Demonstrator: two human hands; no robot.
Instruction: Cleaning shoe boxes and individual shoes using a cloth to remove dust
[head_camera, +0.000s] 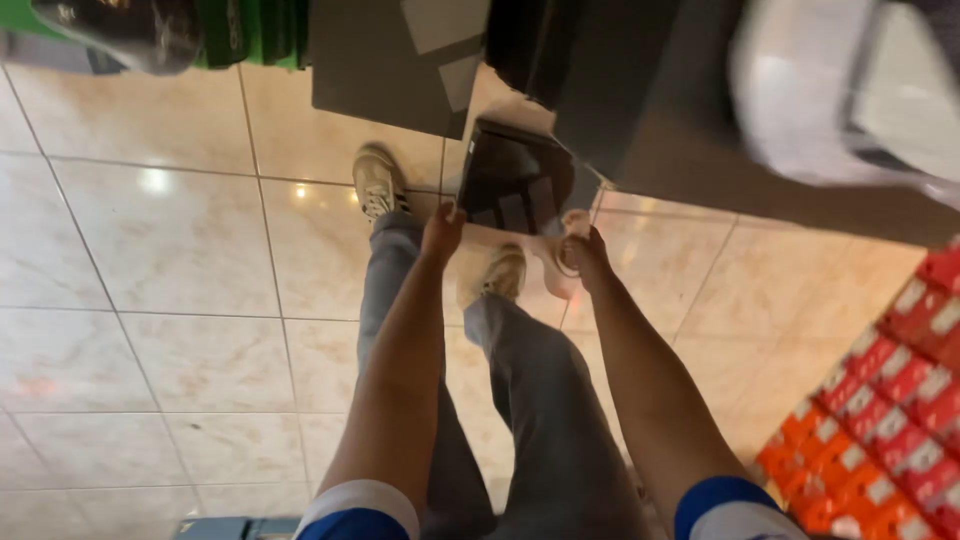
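In the head view, a dark box (515, 180) is held low over the tiled floor (170, 250), gripped at its near edge by the left hand (441, 232) and the right hand (585, 250). Bare tiles lie open to the left; stacked red boxes (890, 400) crowd the right. The fingers are hidden beneath the box, and the blurred white object (800, 100) cannot be identified.

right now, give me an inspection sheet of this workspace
surface: glossy beige tiled floor, no table in view
job's things: dark box held out in front, between both hands
clutter: grey boxes lying on the floor ahead; stacked red and orange boxes at lower right
grippers: left hand grips the box's near left edge; right hand is at its near right corner, also holding something pale, too blurred to tell
cables: nothing seen
surroundings: the person's own grey trousers and beige shoes below; green boxes at top left; blurred white object at top right
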